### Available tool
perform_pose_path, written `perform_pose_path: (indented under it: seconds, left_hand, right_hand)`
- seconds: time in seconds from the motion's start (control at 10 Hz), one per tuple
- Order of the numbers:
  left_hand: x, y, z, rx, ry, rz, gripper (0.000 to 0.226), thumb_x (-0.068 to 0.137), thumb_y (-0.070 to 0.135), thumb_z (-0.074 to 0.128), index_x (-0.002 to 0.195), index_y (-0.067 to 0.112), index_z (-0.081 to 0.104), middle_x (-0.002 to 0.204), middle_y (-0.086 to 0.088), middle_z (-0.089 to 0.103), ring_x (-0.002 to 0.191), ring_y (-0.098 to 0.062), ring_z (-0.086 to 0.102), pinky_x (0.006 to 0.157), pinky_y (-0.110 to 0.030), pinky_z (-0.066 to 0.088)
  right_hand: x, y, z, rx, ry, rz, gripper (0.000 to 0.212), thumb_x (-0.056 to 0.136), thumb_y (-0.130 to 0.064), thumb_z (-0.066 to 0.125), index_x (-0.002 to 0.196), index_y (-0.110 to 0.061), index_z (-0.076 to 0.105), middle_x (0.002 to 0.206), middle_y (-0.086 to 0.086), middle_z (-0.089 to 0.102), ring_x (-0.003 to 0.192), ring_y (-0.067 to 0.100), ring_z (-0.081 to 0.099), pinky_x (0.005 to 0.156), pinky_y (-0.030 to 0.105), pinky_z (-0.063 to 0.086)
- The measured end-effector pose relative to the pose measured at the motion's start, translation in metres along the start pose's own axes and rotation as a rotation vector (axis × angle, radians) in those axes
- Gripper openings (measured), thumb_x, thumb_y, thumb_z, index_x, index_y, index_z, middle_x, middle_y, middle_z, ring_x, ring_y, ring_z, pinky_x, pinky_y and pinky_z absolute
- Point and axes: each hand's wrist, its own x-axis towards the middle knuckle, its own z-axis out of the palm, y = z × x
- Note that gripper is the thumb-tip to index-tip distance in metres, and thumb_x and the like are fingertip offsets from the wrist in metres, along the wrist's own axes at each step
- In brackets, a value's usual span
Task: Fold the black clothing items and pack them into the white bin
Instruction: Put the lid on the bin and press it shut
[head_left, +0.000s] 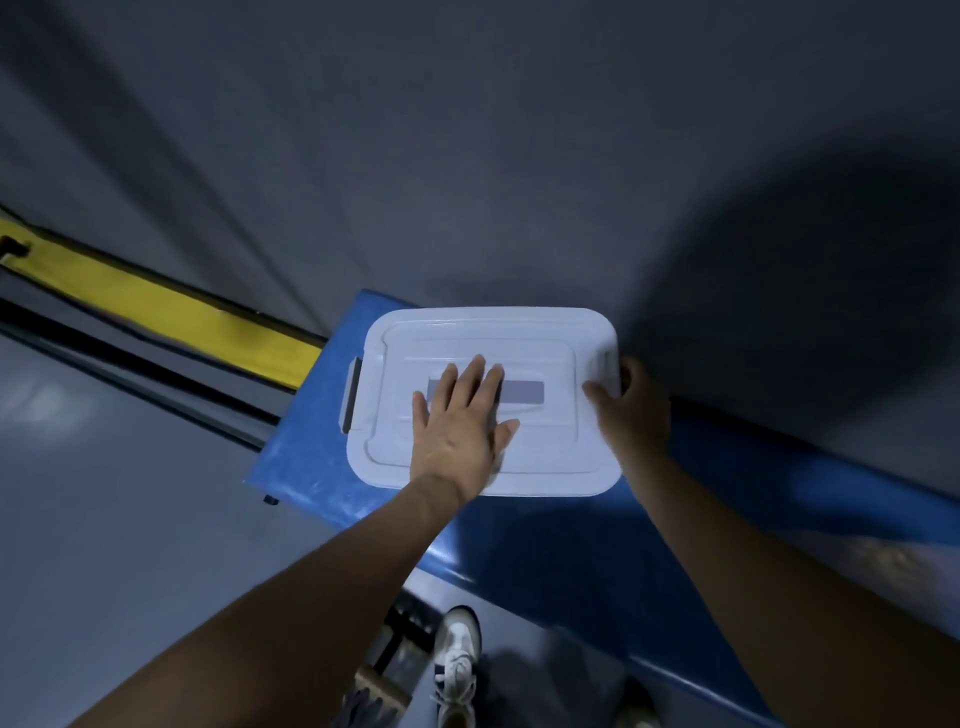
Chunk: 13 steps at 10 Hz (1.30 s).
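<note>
The white bin (561, 452) stands on a blue table, with its white lid on top and a grey rectangle in the lid's middle. My left hand (460, 423) lies flat on the lid, fingers spread. My right hand (626, 402) wraps around the bin's right edge at the side latch. A dark latch shows on the bin's left side. No black clothing is visible; whatever is inside the bin is hidden by the lid.
The blue table (306, 457) runs from the left corner toward the lower right, against a grey wall. A yellow and black bar (156, 301) slants at the left. Below are a grey floor and my white shoe (457, 654).
</note>
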Motion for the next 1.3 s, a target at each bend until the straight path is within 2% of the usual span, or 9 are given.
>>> perform_pose_path:
  seconds: [0.1,0.2,0.3,0.4,0.5,0.7,1.1,1.2,1.3]
  left_hand:
    - [-0.001,-0.001,0.003,0.038,-0.037,-0.005,0.063,0.097,0.048,0.03,0.15,0.031,-0.001,0.158,0.012,-0.009,0.146,-0.019,-0.013,0.116,-0.047,-0.007]
    - [-0.001,-0.003,0.008,0.067,-0.037,0.002,0.066,0.096,0.052,0.028,0.149,0.032,-0.005,0.157,0.012,-0.012,0.145,-0.018,-0.016,0.115,-0.047,-0.009]
    - [0.002,-0.009,0.013,0.071,-0.041,0.015,0.068,0.095,0.055,0.026,0.148,0.032,-0.009,0.157,0.013,-0.016,0.145,-0.017,-0.018,0.115,-0.045,-0.011]
    - [0.005,-0.014,0.015,0.076,-0.077,0.035,0.07,0.094,0.058,0.023,0.147,0.032,-0.013,0.156,0.013,-0.02,0.143,-0.016,-0.022,0.114,-0.045,-0.013]
    - [0.006,-0.015,0.016,0.1,-0.114,0.025,0.07,0.094,0.058,0.021,0.146,0.032,-0.017,0.154,0.012,-0.024,0.142,-0.016,-0.025,0.113,-0.045,-0.015]
    - [0.007,-0.014,0.017,0.116,-0.146,0.005,0.07,0.094,0.058,0.021,0.145,0.033,-0.02,0.153,0.012,-0.027,0.141,-0.017,-0.027,0.113,-0.045,-0.016]
    - [0.011,-0.011,0.019,0.126,-0.153,-0.003,0.07,0.095,0.057,0.022,0.146,0.033,-0.018,0.154,0.011,-0.026,0.142,-0.018,-0.026,0.113,-0.046,-0.015]
    - [0.011,-0.013,0.019,0.119,-0.147,0.005,0.07,0.095,0.057,0.023,0.146,0.033,-0.018,0.154,0.012,-0.026,0.142,-0.017,-0.027,0.113,-0.045,-0.016]
    - [0.007,-0.014,0.019,0.09,-0.114,0.026,0.069,0.095,0.056,0.026,0.147,0.033,-0.014,0.155,0.012,-0.022,0.143,-0.017,-0.024,0.113,-0.045,-0.015]
  right_hand:
    - [0.0,0.006,0.002,-0.106,0.047,-0.024,0.031,0.085,-0.019,0.061,0.115,-0.013,0.061,0.124,0.016,0.05,0.117,0.034,0.041,0.097,0.047,0.042]
    - [0.002,0.013,-0.001,-0.133,0.002,-0.054,0.028,0.084,-0.021,0.061,0.111,-0.016,0.063,0.119,0.014,0.056,0.112,0.034,0.047,0.093,0.044,0.046]
    - [0.005,0.017,-0.005,-0.164,-0.035,-0.029,0.047,0.084,-0.025,0.064,0.128,-0.015,0.051,0.13,0.016,0.048,0.119,0.038,0.044,0.098,0.04,0.04]
    - [0.008,0.014,-0.009,-0.032,-0.162,0.144,0.068,0.088,-0.028,0.061,0.144,-0.009,0.028,0.142,0.017,0.039,0.126,0.036,0.042,0.102,0.042,0.038]
    - [0.004,0.017,-0.009,0.018,-0.271,0.193,0.063,0.085,-0.032,0.064,0.136,-0.006,0.04,0.134,0.014,0.051,0.119,0.033,0.051,0.098,0.043,0.044]
    - [-0.008,0.02,-0.002,-0.024,-0.11,0.154,0.057,0.079,-0.033,0.071,0.127,-0.011,0.052,0.128,0.008,0.058,0.117,0.03,0.055,0.096,0.043,0.047]
    - [-0.01,0.011,-0.002,-0.203,-0.029,0.092,0.03,0.086,-0.023,0.065,0.113,-0.011,0.06,0.12,0.007,0.063,0.108,0.031,0.06,0.08,0.034,0.049]
    - [-0.011,0.008,-0.002,-0.219,-0.058,0.086,0.035,0.088,-0.023,0.062,0.121,-0.012,0.057,0.125,0.006,0.059,0.114,0.029,0.056,0.081,0.035,0.047]
    - [-0.022,0.004,0.006,-0.411,-0.015,-0.074,0.042,0.092,-0.019,0.054,0.132,-0.009,0.044,0.137,0.01,0.04,0.127,0.029,0.036,0.09,0.039,0.042]
